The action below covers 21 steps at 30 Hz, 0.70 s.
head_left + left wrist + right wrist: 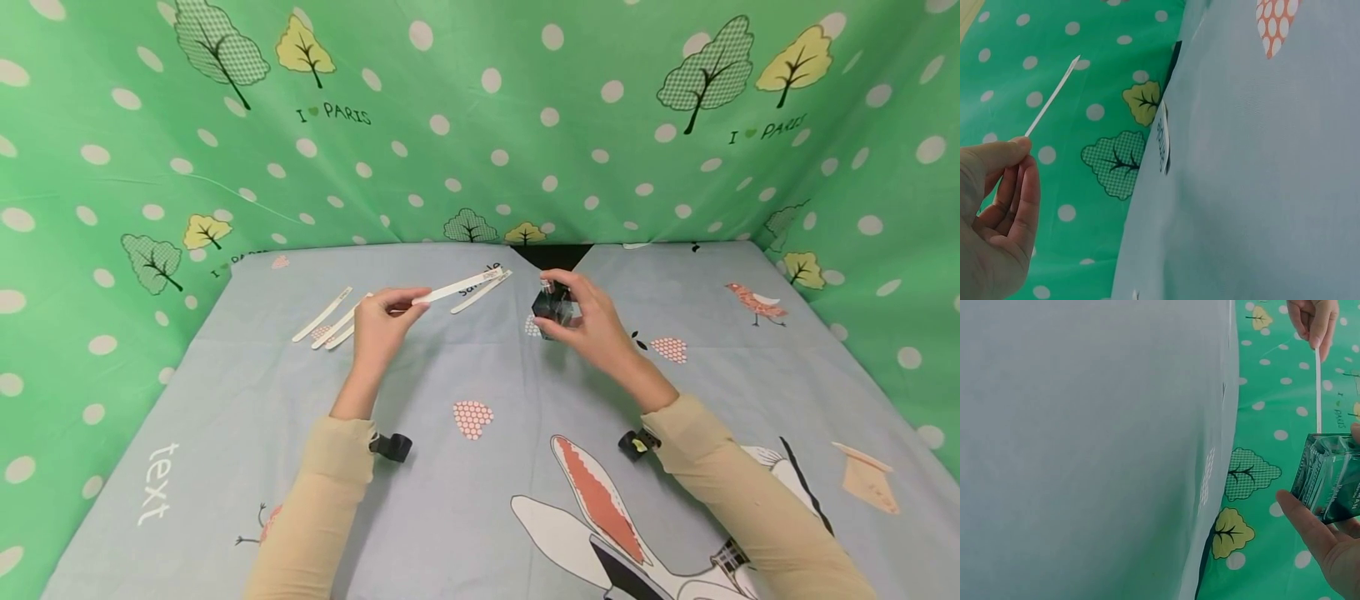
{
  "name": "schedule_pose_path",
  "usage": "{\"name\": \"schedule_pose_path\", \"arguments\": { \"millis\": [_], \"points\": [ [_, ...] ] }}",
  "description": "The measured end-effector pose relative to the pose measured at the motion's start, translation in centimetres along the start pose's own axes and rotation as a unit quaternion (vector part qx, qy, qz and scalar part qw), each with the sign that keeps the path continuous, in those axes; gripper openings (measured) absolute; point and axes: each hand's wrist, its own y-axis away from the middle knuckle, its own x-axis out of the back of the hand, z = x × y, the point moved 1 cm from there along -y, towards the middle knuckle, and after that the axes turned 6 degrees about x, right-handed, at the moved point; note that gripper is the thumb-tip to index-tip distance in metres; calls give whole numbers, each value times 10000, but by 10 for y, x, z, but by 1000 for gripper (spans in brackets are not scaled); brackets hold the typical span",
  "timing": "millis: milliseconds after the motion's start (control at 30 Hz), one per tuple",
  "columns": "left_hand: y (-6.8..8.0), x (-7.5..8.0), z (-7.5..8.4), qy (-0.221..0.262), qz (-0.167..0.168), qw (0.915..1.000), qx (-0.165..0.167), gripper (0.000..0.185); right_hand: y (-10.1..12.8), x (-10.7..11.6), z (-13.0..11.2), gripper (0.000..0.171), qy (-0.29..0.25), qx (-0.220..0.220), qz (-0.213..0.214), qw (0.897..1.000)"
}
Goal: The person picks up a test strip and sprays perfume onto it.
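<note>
My left hand (382,325) pinches one end of a white perfume test strip (459,285) between thumb and fingers. The strip points right and slightly up, with small print near its far end. In my right hand (596,321) is a dark, clear-cornered glass perfume bottle (552,307), its spray top (547,285) under the forefinger and its base by the thumb. Faint lettering shows on the bottle (1332,478) in the right wrist view. A gap separates the bottle from the strip's far end in the head view. Another test strip (480,293) lies on the cloth below the held one.
Several more white strips (322,315) lie to the left, partly behind my left hand. A grey-blue printed cloth (435,500) covers the table. Behind it hangs a green dotted curtain (465,100), which also runs along both sides.
</note>
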Motion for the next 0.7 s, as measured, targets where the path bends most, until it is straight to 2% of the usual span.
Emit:
{"name": "schedule_pose_path", "arguments": {
  "millis": [467,700],
  "points": [
    [1,-3,-2,-28,-6,10000,-15,19,-2,-3,-1,61,265,140,37,9995],
    [2,-4,-4,35,-38,10000,-46,19,0,-3,2,59,473,-81,86,9988]
  ]
}}
